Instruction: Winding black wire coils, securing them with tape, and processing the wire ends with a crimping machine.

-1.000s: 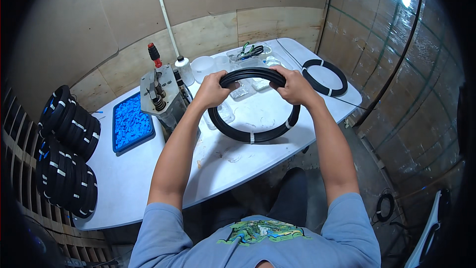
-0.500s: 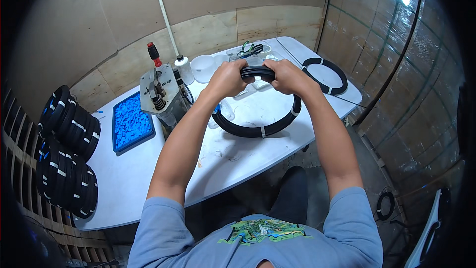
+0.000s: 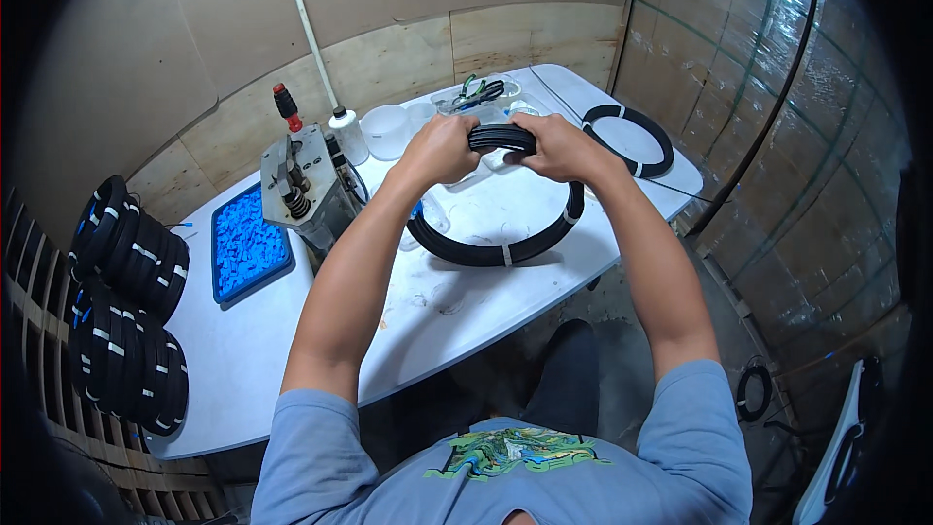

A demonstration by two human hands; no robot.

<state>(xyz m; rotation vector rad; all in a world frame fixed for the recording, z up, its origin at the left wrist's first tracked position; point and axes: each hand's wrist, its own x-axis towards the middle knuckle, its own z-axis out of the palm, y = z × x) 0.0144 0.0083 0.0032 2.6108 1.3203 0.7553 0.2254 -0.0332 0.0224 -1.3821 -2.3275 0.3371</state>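
Both hands grip the far side of a coil of black cable (image 3: 502, 253), which is bound with white bands and tilted up over the white table. My left hand (image 3: 443, 147) is wrapped round the coil on one side. Around the same bundle, a short span to the right, my right hand (image 3: 556, 144) is closed. Between the hands the strands show side by side. A bit of blue shows at the coil's left side. The fingertips under the bundle are partly hidden.
On the left of the table (image 3: 408, 331) stand a metal hand press (image 3: 306, 175), a blue tray (image 3: 251, 243) of small blue pieces and stacked cable coils (image 3: 126, 360). A bottle (image 3: 347, 133), a white tub (image 3: 387, 131) and pliers (image 3: 476, 92) are behind. Another coil (image 3: 661, 141) lies right.
Both hands keep their hold on the coil. The whole view has shifted slightly; the coil's near side sits a little further left in it.
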